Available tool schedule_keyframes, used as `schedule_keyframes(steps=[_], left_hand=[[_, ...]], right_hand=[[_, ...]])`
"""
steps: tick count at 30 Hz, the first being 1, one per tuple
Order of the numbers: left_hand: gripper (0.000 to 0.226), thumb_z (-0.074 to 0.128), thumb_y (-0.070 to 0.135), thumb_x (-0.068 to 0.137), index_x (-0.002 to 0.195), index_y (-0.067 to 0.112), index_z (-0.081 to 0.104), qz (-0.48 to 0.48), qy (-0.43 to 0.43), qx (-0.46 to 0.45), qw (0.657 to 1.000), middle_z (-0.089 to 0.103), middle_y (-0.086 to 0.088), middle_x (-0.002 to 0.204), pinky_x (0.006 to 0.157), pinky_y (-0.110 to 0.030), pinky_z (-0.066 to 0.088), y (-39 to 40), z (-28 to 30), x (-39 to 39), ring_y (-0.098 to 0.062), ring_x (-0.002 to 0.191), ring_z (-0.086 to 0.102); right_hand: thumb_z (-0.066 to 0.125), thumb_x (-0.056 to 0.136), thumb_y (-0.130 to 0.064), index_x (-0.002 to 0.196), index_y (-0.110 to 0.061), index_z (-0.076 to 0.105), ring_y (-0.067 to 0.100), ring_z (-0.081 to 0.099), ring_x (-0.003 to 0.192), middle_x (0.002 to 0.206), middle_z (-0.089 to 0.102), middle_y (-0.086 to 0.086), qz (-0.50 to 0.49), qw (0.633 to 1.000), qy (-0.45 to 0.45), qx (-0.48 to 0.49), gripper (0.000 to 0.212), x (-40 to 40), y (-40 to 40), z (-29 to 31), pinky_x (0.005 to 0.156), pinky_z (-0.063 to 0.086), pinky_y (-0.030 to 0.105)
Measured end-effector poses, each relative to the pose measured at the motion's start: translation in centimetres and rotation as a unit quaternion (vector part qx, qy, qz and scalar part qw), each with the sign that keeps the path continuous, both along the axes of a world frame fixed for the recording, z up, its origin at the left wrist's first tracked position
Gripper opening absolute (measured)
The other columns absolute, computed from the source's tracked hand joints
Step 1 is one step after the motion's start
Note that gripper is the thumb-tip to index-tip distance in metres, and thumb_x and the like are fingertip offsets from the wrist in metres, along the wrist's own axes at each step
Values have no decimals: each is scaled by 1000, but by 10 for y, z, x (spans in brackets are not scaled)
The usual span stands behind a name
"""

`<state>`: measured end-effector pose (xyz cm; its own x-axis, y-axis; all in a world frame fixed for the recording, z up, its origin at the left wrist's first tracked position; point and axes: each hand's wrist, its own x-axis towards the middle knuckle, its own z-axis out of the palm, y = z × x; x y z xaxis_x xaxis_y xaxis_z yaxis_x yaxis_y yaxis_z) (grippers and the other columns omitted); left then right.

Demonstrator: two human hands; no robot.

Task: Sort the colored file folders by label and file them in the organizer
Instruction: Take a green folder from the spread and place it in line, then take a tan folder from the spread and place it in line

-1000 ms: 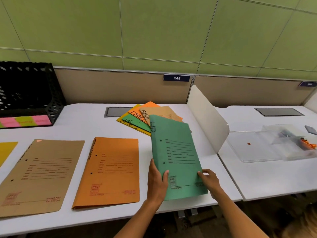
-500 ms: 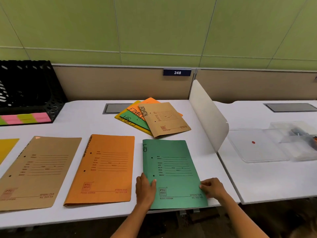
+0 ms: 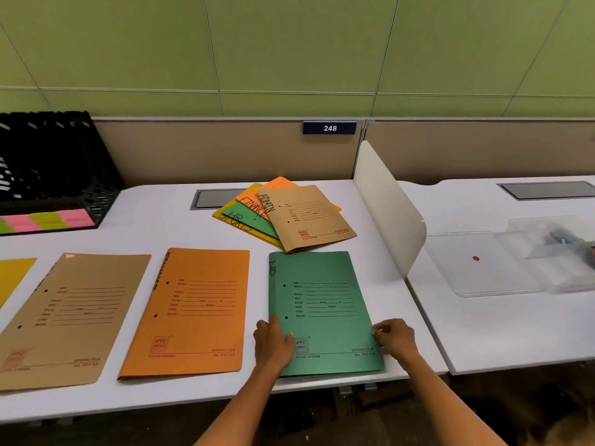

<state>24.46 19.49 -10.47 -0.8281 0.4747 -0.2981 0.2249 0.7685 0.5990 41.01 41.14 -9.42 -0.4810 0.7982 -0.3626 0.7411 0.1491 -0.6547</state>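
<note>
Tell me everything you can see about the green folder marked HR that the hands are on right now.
The green HR folder is a closed card spring file lying flat on the white desk, rightmost in the front row, beside the orange folder. HR is handwritten along its spine edge; the cover carries printed form lines, two punch holes and a PTC logo. The left hand rests on its lower left corner, the right hand holds its lower right edge. Its near edge reaches the desk's front edge.
</note>
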Motion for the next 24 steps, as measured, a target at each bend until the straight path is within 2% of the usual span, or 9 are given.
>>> schedule_keyframes(steps=[3,5,7,9,17,24], left_hand=[[49,51,30,95,139,17,34,3,14,-7,1000,42,-8,128,97,-38,48,-2,0,3,-25,122,42],[49,49,32,96,140,18,34,2,24,-12,1000,44,-8,129,97,-38,47,-4,1,2,-26,122,42],[51,48,35,96,142,19,32,-2,30,-10,999,44,-8,131,99,-39,44,-6,3,-1,-26,123,41],[52,47,37,96,143,19,32,-3,35,-3,999,43,-8,134,102,-41,42,-8,5,-8,-27,126,40],[67,49,46,95,150,19,22,-7,31,44,999,29,-9,151,112,-45,34,-23,17,-39,-29,139,28],[70,45,53,95,152,21,19,-27,35,59,997,23,-9,156,113,-46,28,-38,26,-65,-29,144,21]], right_hand=[[59,89,-9,83,-16,70,25,67,82,94,73,10,-3,1000,-16,24,14,-2,-2,1,80,58,46],[56,91,-14,97,-13,71,26,67,87,103,71,9,-3,999,-37,37,16,-4,-4,1,82,57,43],[55,92,-21,117,-13,65,26,64,102,117,66,9,0,997,-61,53,27,-7,-7,2,86,54,37],[56,93,-26,126,-15,58,25,60,111,123,63,9,15,995,-62,80,35,-11,-9,3,91,50,37],[57,89,-52,144,-21,37,35,44,128,140,45,13,37,987,-44,149,66,-49,-28,16,100,43,48],[54,86,-63,146,-22,32,34,44,129,144,43,13,29,984,-28,175,76,-81,-49,25,100,44,52]])
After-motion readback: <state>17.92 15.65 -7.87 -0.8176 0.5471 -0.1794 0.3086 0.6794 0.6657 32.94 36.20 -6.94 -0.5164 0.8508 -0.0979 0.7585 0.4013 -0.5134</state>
